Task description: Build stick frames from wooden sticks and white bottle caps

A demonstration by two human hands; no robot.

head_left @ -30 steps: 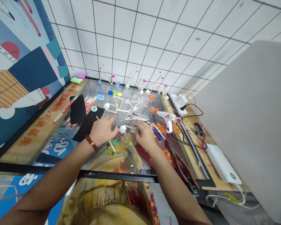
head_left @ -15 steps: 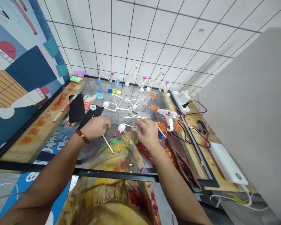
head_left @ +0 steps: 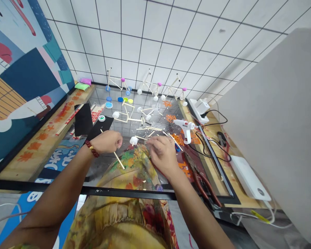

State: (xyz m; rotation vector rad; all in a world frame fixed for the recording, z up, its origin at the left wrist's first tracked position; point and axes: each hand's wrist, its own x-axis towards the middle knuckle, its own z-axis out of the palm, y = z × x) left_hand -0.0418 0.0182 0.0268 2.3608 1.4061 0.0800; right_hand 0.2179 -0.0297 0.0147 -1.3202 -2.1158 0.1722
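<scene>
My left hand (head_left: 107,141) is closed, with its fingers curled in. A pale wooden stick (head_left: 118,159) runs beneath it and shows on both sides; whether the fingers grip anything is hidden. My right hand (head_left: 162,154) is pinched, fingertips at the end of a short thin stick (head_left: 140,137). That stick reaches left to a white bottle cap (head_left: 133,140), which has another short stick poking from it. Just beyond my hands lies a stick frame (head_left: 129,119) with white caps as wheels.
A white glue gun (head_left: 185,129) lies to the right, near pliers (head_left: 200,181) and a power strip (head_left: 199,110). Along the back wall stand several stick models (head_left: 147,84) with caps. Coloured caps (head_left: 109,104), black sheets (head_left: 83,119) and packaged sticks (head_left: 97,112) are at left.
My right hand has shifted slightly left and toward me, its fingertips closer to the white cap. My left hand has stayed nearly still. The view has shifted slightly.
</scene>
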